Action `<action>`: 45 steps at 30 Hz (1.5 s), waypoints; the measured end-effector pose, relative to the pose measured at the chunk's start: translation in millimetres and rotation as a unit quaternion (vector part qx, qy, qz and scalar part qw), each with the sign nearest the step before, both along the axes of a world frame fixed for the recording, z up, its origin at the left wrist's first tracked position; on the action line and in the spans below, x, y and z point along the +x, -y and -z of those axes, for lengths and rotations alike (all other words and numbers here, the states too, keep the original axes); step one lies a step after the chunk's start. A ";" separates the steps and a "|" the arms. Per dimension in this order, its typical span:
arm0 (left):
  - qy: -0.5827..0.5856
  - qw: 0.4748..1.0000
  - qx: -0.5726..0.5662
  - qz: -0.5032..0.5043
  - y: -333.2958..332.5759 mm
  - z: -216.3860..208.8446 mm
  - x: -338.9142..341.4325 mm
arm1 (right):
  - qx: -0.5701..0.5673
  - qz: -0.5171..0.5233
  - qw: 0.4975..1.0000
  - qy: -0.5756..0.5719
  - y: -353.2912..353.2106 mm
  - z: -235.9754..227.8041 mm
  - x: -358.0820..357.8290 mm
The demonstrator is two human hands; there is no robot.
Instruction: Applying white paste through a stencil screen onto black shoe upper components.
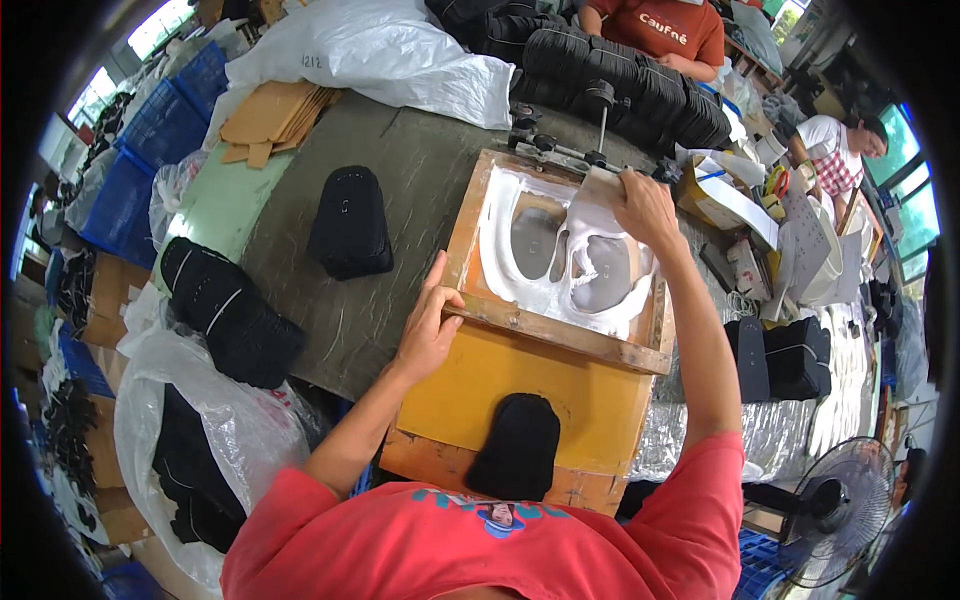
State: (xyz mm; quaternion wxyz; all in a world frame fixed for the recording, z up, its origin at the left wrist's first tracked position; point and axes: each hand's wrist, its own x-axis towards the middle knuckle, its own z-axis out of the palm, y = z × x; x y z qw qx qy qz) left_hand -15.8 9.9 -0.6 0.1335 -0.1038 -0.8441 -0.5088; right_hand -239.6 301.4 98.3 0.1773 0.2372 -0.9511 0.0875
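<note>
One scraper: pale and flat, gripped in the right hand, fingers closed on it, held over the far right part of the wooden frame.
Left hand: at the frame's near left corner, fingers touching the wood; cannot tell whether closed on it or only pressing.
Frame: in front of the person, near bar across the yellow board, far side up against a metal clamp.
White paste: smeared inside the frame, thick around two rounded grey shapes.
In the way: right forearm across the frame's right bar, hiding part of it; right hand over the far right corner.
Black pad: rounded at the top, near the board's close edge, apart from both hands.
Left on the grey table: one black stack standing alone; a longer black pile at the edge, beside a clear plastic bag.
Far side: white sack, cardboard pieces, and a row of black bundles behind the clamp, close to a co-worker in a red shirt.
Right: box of papers, more black stacks, and a fan lower down.
</note>
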 end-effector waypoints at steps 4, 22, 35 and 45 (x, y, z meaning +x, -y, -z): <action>-0.013 0.995 0.094 -0.011 -1.8 -33.9 5.2 | -0.030 -0.029 0.979 -0.201 -18.2 -29.9 2.3; -0.048 0.968 0.236 -0.067 25.7 -55.3 -84.0 | -0.155 0.047 0.973 0.164 -66.3 72.4 90.6; -0.087 0.922 -0.376 -0.034 -39.1 0.3 -129.4 | -0.459 0.063 0.867 0.183 -77.5 38.8 159.1; -0.056 0.956 -0.286 -0.021 -30.5 3.3 -131.1 | -0.395 0.259 0.881 0.044 -299.0 13.2 190.6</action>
